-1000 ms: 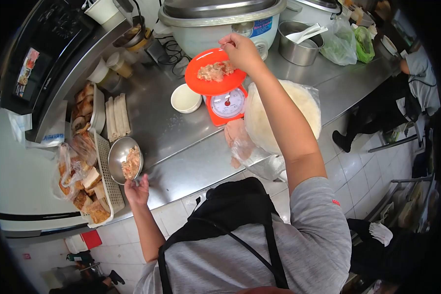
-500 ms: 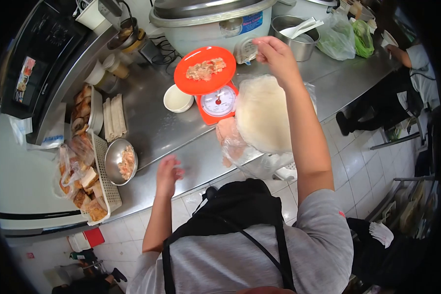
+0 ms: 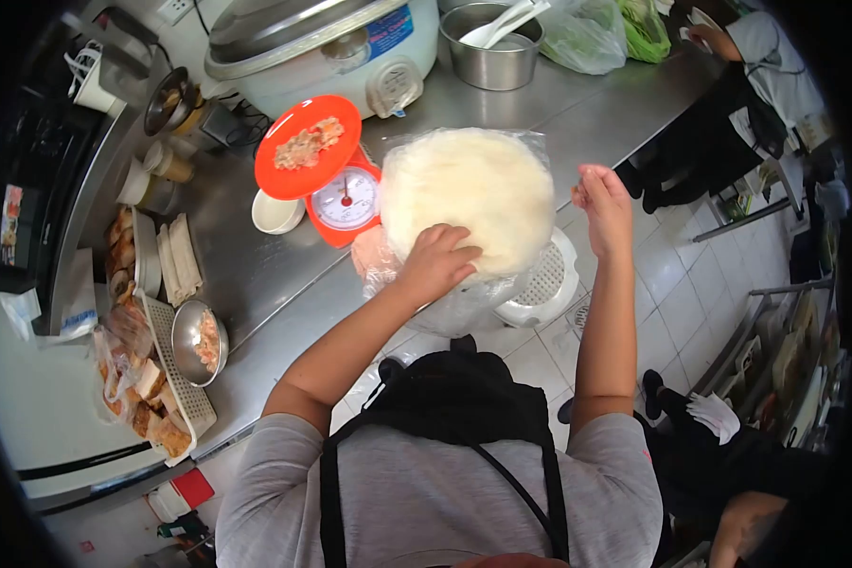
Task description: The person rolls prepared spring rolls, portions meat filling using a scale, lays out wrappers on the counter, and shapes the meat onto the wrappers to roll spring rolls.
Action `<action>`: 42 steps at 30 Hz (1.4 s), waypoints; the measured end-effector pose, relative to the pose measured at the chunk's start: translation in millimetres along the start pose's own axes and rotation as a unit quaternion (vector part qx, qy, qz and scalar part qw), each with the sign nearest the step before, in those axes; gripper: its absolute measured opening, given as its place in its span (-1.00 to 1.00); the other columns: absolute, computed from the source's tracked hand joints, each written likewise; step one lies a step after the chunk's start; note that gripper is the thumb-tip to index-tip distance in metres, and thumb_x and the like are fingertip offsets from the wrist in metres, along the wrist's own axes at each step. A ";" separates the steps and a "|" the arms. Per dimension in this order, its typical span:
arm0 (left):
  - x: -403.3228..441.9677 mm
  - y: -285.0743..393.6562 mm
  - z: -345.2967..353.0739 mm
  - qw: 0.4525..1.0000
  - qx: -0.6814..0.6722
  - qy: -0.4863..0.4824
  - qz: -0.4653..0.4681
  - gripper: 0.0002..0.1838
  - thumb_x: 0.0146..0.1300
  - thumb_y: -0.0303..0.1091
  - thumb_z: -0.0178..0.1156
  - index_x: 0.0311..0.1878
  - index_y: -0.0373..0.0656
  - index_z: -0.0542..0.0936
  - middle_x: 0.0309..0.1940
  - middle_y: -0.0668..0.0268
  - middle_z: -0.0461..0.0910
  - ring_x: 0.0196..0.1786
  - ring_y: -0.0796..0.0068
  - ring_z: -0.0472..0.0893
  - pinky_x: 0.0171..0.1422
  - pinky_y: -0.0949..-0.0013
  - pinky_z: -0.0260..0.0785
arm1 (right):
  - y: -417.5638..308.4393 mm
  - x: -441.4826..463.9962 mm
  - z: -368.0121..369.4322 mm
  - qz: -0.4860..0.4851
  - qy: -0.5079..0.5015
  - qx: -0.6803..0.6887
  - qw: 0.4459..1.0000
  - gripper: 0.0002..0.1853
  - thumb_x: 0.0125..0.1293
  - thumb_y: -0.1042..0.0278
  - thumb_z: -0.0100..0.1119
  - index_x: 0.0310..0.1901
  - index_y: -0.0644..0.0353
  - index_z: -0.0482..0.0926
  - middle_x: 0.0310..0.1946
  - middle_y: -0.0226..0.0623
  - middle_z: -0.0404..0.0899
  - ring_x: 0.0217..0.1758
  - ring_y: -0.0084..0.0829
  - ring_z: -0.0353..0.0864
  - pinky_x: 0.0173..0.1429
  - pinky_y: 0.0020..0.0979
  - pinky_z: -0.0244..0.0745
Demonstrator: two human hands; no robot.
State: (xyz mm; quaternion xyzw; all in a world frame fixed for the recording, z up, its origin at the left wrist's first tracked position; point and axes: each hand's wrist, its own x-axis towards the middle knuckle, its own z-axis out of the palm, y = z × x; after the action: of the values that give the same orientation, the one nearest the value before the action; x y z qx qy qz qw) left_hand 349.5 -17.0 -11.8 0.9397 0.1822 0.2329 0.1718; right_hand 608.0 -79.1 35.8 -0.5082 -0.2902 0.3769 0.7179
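My left hand (image 3: 435,262) lies on the near edge of a pile of pale, round, thin sheets (image 3: 478,194), its fingers spread over the surface. The pile rests on a clear plastic bag (image 3: 464,301) at the counter's front edge. My right hand (image 3: 603,201) is raised to the right of the pile, apart from it, with fingers curled together; whether anything is between them is hidden. Left of the pile stands a red kitchen scale (image 3: 347,201), whose red plate (image 3: 279,126) carries chopped pinkish filling (image 3: 310,144).
A white bowl (image 3: 276,214) sits beside the scale. Farther left are a steel bowl (image 3: 199,348) of filling, rolled sheets (image 3: 179,258) and a basket (image 3: 182,379) of browned pieces. Behind stand a rice cooker (image 3: 303,71) and a steel pot (image 3: 495,64). Another person (image 3: 776,71) works at the right.
My left hand has moved from above the counter onto the sheets. My right hand has swung right and down from beside the rice cooker. The view has shifted right.
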 end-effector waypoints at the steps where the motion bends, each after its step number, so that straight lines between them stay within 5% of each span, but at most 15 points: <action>1: 3.0 -2.7 -1.9 1.000 -0.020 -0.008 -0.011 -0.73 -0.04 -0.35 0.25 -0.19 -0.09 0.60 -0.10 0.23 0.48 -0.03 0.17 0.41 0.07 0.20 0.27 | 3.7 -5.2 -12.7 0.014 0.011 0.001 1.000 -0.81 0.28 0.30 0.04 -0.23 0.26 0.49 -0.55 -0.50 0.37 -0.48 -0.64 0.34 -0.34 -0.59 0.26; 10: 24.1 -26.1 -13.5 0.970 -0.204 -0.071 -0.107 -0.80 0.19 -0.34 0.03 -0.36 -0.26 0.57 -0.25 0.18 0.55 -0.17 0.22 0.49 -0.04 0.30 0.33 | 33.8 -39.3 -6.4 0.058 -0.041 -0.045 0.996 -0.80 0.27 0.31 0.06 -0.23 0.27 0.51 -0.51 -0.48 0.45 -0.44 -0.65 0.39 -0.28 -0.60 0.32; 18: 21.8 -27.9 -17.3 0.926 -0.293 -0.133 -0.200 -0.89 0.15 -0.40 0.15 -0.40 -0.24 0.54 -0.28 0.36 0.47 -0.22 0.55 0.44 -0.09 0.49 0.28 | 11.7 -47.3 31.6 0.006 -0.125 -0.013 0.992 -0.86 0.24 0.38 0.08 -0.27 0.27 0.52 -0.49 -0.45 0.48 -0.42 -0.62 0.41 -0.25 -0.55 0.34; 22: 19.7 -32.8 -9.9 0.900 -0.336 -0.114 -0.253 -0.90 0.14 -0.41 0.16 -0.40 -0.23 0.53 -0.34 0.41 0.44 -0.28 0.65 0.41 -0.16 0.54 0.28 | 3.8 -52.6 34.5 -0.035 -0.180 -0.266 0.947 -0.90 0.11 0.39 0.18 -0.33 0.19 0.58 -0.48 -0.42 0.50 -0.42 -0.52 0.45 -0.27 -0.51 0.37; 24: 18.0 -32.8 -6.6 0.902 -0.340 -0.085 -0.254 -0.87 0.10 -0.38 0.18 -0.44 -0.25 0.54 -0.40 0.33 0.46 -0.34 0.57 0.45 -0.22 0.50 0.30 | -4.6 -59.3 36.8 -0.065 -0.190 -0.434 0.878 -0.88 0.01 0.41 0.23 -0.36 0.15 0.59 -0.48 -0.34 0.50 -0.40 -0.40 0.49 -0.25 -0.44 0.40; 28: 21.0 -31.6 -6.0 0.907 -0.334 -0.081 -0.245 -0.85 0.06 -0.35 0.19 -0.44 -0.25 0.56 -0.47 0.27 0.51 -0.40 0.51 0.49 -0.27 0.46 0.34 | 17.3 -59.2 33.0 -0.194 -0.170 -0.555 0.791 -0.83 -0.13 0.45 0.24 -0.39 0.12 0.60 -0.48 -0.27 0.47 -0.30 -0.23 0.49 -0.20 -0.26 0.40; 31: 29.6 -22.7 -4.9 0.936 -0.257 -0.106 -0.214 -0.90 0.11 -0.41 0.18 -0.36 -0.24 0.56 -0.45 0.38 0.52 -0.38 0.62 0.46 -0.26 0.53 0.32 | 35.5 -56.5 40.3 -0.240 -0.158 -0.558 0.779 -0.85 -0.11 0.45 0.23 -0.41 0.10 0.60 -0.47 -0.30 0.47 -0.31 -0.25 0.49 -0.21 -0.26 0.39; 34: 39.7 -7.8 1.2 0.905 -0.321 -0.108 -0.257 -0.87 0.06 -0.37 0.21 -0.38 -0.23 0.59 -0.47 0.31 0.58 -0.39 0.57 0.52 -0.27 0.49 0.36 | 44.2 -54.8 43.7 -0.253 -0.149 -0.556 0.777 -0.88 -0.10 0.46 0.22 -0.44 0.09 0.56 -0.47 -0.31 0.47 -0.31 -0.26 0.49 -0.22 -0.27 0.37; 42: 43.5 0.7 5.5 0.959 -0.129 -0.142 -0.207 -0.83 -0.03 -0.31 0.25 -0.40 -0.20 0.59 -0.51 0.26 0.59 -0.46 0.47 0.55 -0.32 0.43 0.38 | 53.0 -59.8 33.6 -0.227 -0.118 -0.530 0.809 -0.77 -0.09 0.43 0.24 -0.32 0.12 0.50 -0.43 -0.29 0.49 -0.27 -0.23 0.48 -0.16 -0.25 0.35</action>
State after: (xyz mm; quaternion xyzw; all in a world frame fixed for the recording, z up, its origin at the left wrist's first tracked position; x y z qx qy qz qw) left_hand 388.4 -0.6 0.2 0.8744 0.3152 0.0782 0.3606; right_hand 535.4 -101.4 -5.9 -0.6813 -0.6343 0.0483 0.3621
